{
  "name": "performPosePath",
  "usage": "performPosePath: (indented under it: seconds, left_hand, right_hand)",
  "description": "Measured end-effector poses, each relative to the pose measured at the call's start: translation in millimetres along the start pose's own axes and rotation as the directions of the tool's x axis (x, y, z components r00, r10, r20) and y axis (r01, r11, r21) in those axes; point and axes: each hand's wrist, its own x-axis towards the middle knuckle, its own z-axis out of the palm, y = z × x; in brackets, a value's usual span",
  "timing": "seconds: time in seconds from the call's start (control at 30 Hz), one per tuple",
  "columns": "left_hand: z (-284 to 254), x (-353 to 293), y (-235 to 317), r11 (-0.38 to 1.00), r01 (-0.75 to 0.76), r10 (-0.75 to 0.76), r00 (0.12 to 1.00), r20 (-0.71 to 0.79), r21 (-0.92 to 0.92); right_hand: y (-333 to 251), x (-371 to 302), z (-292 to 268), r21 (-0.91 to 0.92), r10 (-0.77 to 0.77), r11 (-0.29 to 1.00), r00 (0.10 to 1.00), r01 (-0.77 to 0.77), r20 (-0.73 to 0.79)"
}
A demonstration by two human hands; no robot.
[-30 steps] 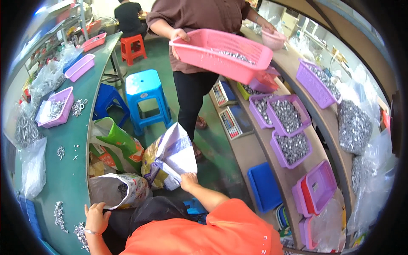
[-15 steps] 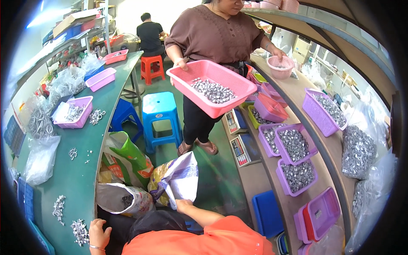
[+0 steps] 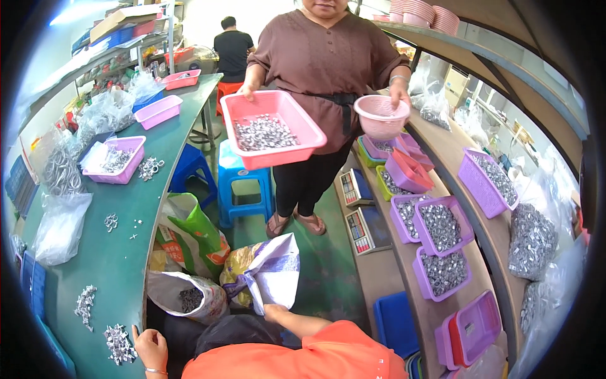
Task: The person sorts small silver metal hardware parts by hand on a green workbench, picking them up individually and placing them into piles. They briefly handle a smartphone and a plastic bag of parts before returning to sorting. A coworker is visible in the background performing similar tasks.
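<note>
My left hand (image 3: 151, 348) is at the edge of the green table (image 3: 101, 252), its index finger stretched out beside a pile of small silvery metal pieces (image 3: 120, 344). It appears to hold nothing. With my right hand (image 3: 276, 312) I grip the edge of a white woven sack (image 3: 278, 276) with purple and yellow print. To its left stands another whitish sack (image 3: 211, 302) with dark pieces inside. A person in a brown top faces me, carrying a pink basket (image 3: 303, 155) of metal pieces in one hand and a small pink round basket (image 3: 382, 118) in the other.
A green and white bag (image 3: 197, 230) and blue stools (image 3: 243, 159) stand ahead. Purple baskets (image 3: 444, 226) of metal parts line the shelves on the right, near scales (image 3: 367, 230). Farther back sits a person in black (image 3: 231, 50). Clear plastic bags (image 3: 61, 227) lie on the table.
The person in brown has turned toward me. The rectangular pink basket moved left, and the round one swung left, away from the shelf. My right hand still grips the sack.
</note>
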Motion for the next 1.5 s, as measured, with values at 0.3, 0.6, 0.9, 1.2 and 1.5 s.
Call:
performPosePath:
  seconds: [0.3, 0.6, 0.9, 1.2, 1.5]
  left_hand:
    - [2.7, -4.6, -5.6, 0.998, -0.061, 0.063, 0.997, -0.046, 0.029]
    - [0.0, 0.6, -3.0, 0.996, -0.08, 0.082, 0.995, -0.057, 0.028]
    - [0.8, -0.8, -3.6, 0.996, -0.08, 0.083, 0.991, -0.101, 0.033]
    - [-4.7, -1.7, -8.2, 0.996, -0.079, 0.082, 0.994, -0.07, 0.041]
    - [-7.8, 1.7, -6.5, 0.996, -0.085, 0.086, 0.989, -0.123, 0.015]
  right_hand:
    - [-14.4, 8.9, -7.7, 0.01, 0.032, 0.999, 0.999, -0.032, 0.027]
    - [-33.9, 2.9, -43.6, -0.008, -0.074, 0.997, 0.997, 0.074, -0.011]
    - [-44.9, 12.7, -30.4, -0.061, -0.055, 0.997, 0.998, 0.055, 0.007]
    - [-47.1, 7.0, -44.6, -0.089, -0.136, 0.987, 0.991, 0.135, -0.014]
    - [-108.7, -8.9, -120.6, 0.391, -0.339, 0.875, 0.938, 0.285, 0.074]
